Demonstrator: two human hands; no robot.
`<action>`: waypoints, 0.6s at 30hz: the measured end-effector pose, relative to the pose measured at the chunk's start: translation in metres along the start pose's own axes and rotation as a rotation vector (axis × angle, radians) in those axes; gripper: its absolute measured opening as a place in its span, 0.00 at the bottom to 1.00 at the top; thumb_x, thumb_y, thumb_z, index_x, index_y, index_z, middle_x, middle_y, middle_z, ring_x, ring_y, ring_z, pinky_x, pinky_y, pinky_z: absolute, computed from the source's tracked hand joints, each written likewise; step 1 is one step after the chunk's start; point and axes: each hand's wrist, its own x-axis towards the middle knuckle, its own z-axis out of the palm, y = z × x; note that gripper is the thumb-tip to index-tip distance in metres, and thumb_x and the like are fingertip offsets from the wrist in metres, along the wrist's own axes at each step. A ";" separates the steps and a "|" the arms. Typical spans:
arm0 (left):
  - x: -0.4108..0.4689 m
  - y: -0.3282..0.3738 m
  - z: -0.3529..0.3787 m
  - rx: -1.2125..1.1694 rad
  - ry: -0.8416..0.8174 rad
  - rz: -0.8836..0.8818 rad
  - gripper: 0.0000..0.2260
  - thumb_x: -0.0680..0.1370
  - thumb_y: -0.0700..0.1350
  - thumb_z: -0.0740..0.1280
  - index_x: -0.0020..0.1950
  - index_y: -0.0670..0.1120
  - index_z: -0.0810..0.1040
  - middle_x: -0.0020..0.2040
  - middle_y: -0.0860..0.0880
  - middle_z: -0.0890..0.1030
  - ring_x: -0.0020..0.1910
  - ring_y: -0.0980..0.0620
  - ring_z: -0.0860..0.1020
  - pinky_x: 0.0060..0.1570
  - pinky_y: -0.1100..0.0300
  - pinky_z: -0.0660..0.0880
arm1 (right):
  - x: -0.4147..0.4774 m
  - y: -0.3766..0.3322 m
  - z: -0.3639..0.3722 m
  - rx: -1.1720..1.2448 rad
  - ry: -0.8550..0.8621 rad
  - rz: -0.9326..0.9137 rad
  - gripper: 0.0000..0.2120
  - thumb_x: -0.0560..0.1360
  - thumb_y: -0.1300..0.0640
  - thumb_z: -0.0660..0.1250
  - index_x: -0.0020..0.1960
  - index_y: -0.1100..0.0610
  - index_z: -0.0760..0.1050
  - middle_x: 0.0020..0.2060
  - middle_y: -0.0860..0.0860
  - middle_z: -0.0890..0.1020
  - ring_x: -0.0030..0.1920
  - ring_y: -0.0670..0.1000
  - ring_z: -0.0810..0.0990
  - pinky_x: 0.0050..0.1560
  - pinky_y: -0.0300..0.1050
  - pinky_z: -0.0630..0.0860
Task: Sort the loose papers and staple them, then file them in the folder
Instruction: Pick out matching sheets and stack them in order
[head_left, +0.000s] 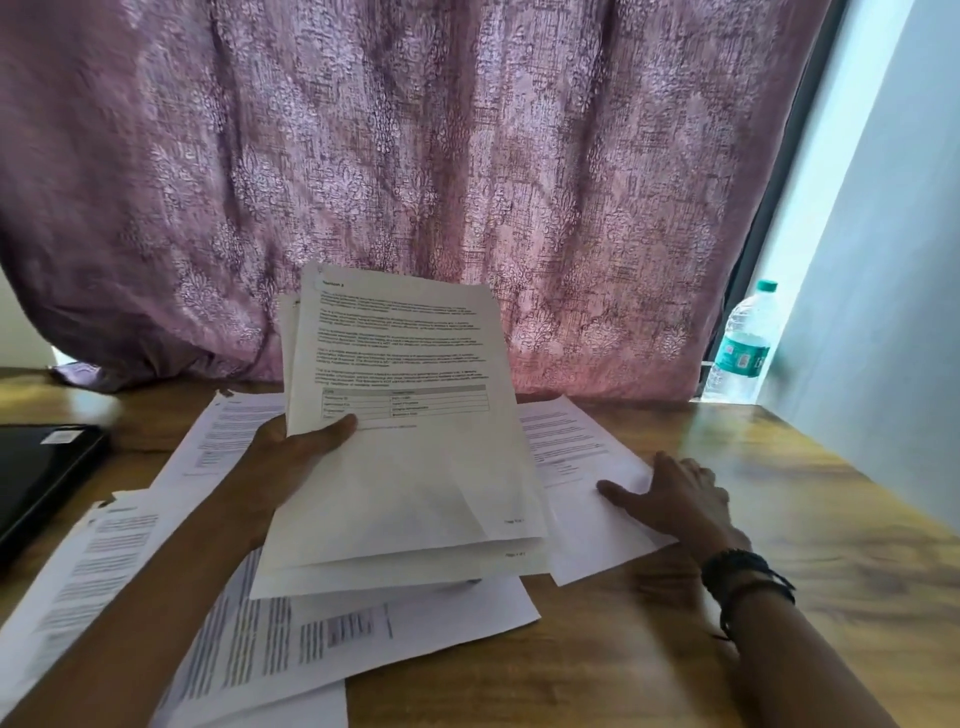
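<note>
While the left hand (296, 457) grips a held stack (415, 467) of printed pages by its left edge, thumb curled across the front sheet and fingers hidden behind, the stack stands tilted up off the bench (779, 493), its text facing the person. The top page carries paragraphs and a small table just beside the thumb. At least three sheets show, fanned slightly at the bottom.

To the right of the held stack, the right hand (675, 499) lies palm down with fingers spread and fairly straight, pressing on a single sheet (587, 467) that rests flat on the bench. That sheet's left part is hidden behind the stack. A dark wristband (743, 571) circles the right wrist.

Below and to the left of the held stack, loose papers (104, 561) lie overlapping on the bench at varied angles, one of them turned sideways (415, 618) directly beneath the stack. Farther left of the stack sits a black flat object (41, 473) with a small white label; whether it is the folder cannot be told. Behind the stack hangs a purple patterned curtain (415, 156), and to the stack's far right, at the back, a clear water bottle (743, 348) stands upright.
</note>
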 end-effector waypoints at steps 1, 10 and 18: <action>0.000 0.000 -0.001 -0.011 -0.020 0.001 0.15 0.68 0.51 0.75 0.52 0.52 0.79 0.44 0.60 0.85 0.42 0.61 0.83 0.48 0.60 0.77 | 0.000 0.002 -0.003 0.026 -0.011 0.014 0.40 0.65 0.28 0.67 0.64 0.56 0.68 0.62 0.58 0.75 0.63 0.60 0.73 0.57 0.52 0.71; 0.005 -0.006 -0.001 -0.053 -0.014 0.001 0.10 0.74 0.39 0.69 0.53 0.49 0.79 0.43 0.57 0.85 0.43 0.59 0.83 0.40 0.68 0.79 | 0.012 0.015 -0.010 0.371 -0.149 0.083 0.16 0.67 0.46 0.76 0.41 0.57 0.76 0.44 0.55 0.82 0.42 0.54 0.80 0.40 0.46 0.76; 0.007 -0.005 -0.011 -0.046 -0.040 0.035 0.38 0.47 0.63 0.81 0.54 0.53 0.80 0.49 0.58 0.85 0.47 0.59 0.83 0.40 0.69 0.78 | -0.006 0.004 -0.041 1.252 0.043 0.013 0.10 0.73 0.67 0.71 0.53 0.64 0.76 0.41 0.55 0.81 0.38 0.53 0.80 0.26 0.33 0.77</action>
